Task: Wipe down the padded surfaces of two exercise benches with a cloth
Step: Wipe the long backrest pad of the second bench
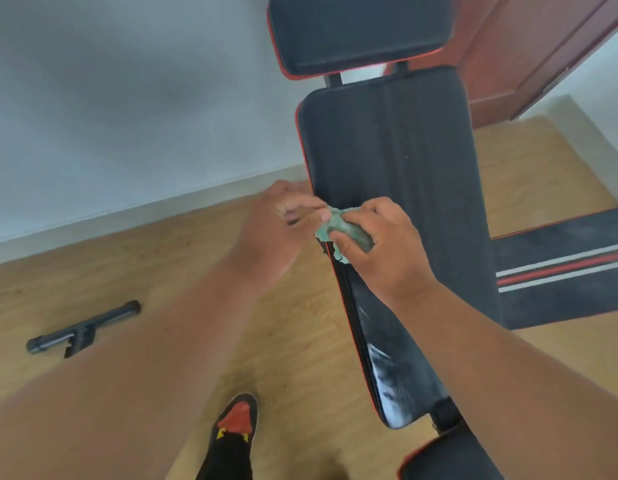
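Observation:
A black exercise bench with red piping runs up the frame: its long back pad (397, 161), a headrest pad (359, 32) above and a seat pad (449, 459) at the bottom. A second black bench pad (560, 271) with red and white stripes lies to the right. A small green cloth (345, 230) is bunched over the back pad's left edge. My right hand (387, 247) grips the cloth, and my left hand (283, 230) pinches its left end with the fingertips. White smears show on the pad's lower part (387, 382).
A black metal bar with a bracket (82, 329) lies on the wooden floor at the left. My shoe (236, 424) stands on the floor beside the bench. A grey wall with a skirting board runs behind, and a reddish-brown door (542, 46) stands at the upper right.

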